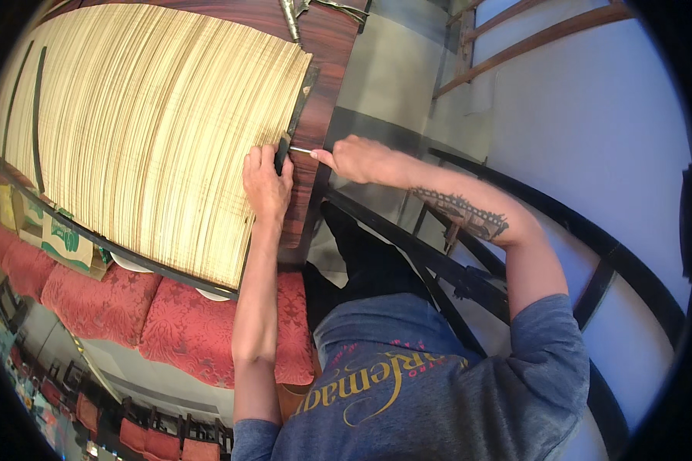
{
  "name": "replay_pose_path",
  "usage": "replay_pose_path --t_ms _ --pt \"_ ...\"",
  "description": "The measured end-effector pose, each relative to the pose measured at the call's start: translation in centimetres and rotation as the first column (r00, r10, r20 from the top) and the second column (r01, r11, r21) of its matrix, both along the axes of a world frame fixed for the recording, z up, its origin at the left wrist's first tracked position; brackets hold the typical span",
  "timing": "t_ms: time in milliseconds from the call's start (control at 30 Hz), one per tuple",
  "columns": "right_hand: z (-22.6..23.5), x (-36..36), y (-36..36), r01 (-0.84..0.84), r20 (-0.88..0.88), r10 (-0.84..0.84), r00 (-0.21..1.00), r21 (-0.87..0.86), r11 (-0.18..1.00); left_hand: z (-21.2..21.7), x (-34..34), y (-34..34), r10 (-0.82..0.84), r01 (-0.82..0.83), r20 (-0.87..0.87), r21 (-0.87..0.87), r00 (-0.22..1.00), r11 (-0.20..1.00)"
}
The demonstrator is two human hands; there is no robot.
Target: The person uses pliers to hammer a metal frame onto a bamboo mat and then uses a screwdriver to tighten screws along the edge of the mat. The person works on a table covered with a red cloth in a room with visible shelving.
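Observation:
A large panel of thin, pale, closely packed slats [154, 123], edged by a dark frame, lies across the table. My left hand [267, 180] rests at its near right edge, thumb and fingers closed around a short black piece [282, 154]. From the right, my right hand [360, 160] is closed on a tool with a thin silvery shaft [301, 150]. The shaft runs to the black piece beside my left fingers. Its handle is hidden in my fist, and whether the tip touches the piece is too small to tell.
Under the panel is a glossy red-brown wooden table [319, 88]. A metallic object [291, 19] lies on its far part. Red patterned upholstered seats [200, 334] and a green-and-white paper bag [68, 242] are at left. Dark chair frames [438, 269] stand close on my right.

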State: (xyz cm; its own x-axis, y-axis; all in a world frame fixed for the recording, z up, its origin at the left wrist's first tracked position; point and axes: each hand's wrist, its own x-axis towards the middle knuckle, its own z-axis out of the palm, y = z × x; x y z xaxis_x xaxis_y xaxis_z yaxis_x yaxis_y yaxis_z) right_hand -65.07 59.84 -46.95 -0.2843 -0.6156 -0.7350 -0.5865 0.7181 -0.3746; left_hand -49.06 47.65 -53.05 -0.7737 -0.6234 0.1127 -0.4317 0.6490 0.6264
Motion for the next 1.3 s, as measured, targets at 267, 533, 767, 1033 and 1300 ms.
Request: replay_pose_path --t_ms 267,533,767,1033,1300 --pt "1.9 -0.3 -2.4 -0.219 -0.195 0.206 0.959 -0.046 0.975 0.1 0.3 -0.5 -0.036 0.035 0.015 0.031 0.999 0.999" --pt "0.5 0.3 -2.7 -0.175 -0.214 0.183 0.959 0.056 0.983 2.3 -0.4 -1.3 -0.122 0.122 0.106 -0.002 0.987 0.992" --pt "-4.8 -0.7 2.6 0.025 0.129 -0.024 0.991 -0.005 1.000 2.2 -0.6 -1.2 -0.075 0.066 0.173 0.057 0.982 0.996" --pt "-4.9 0.6 2.6 0.287 0.485 -0.249 0.838 -0.002 0.958 1.8 -0.1 -1.1 -0.024 0.018 0.130 0.052 0.991 0.998" --pt "-5.5 2.5 2.7 0.207 0.073 -0.194 0.978 -0.237 0.949 2.1 -0.4 -0.4 -0.038 0.040 0.148 -0.011 0.988 0.999"
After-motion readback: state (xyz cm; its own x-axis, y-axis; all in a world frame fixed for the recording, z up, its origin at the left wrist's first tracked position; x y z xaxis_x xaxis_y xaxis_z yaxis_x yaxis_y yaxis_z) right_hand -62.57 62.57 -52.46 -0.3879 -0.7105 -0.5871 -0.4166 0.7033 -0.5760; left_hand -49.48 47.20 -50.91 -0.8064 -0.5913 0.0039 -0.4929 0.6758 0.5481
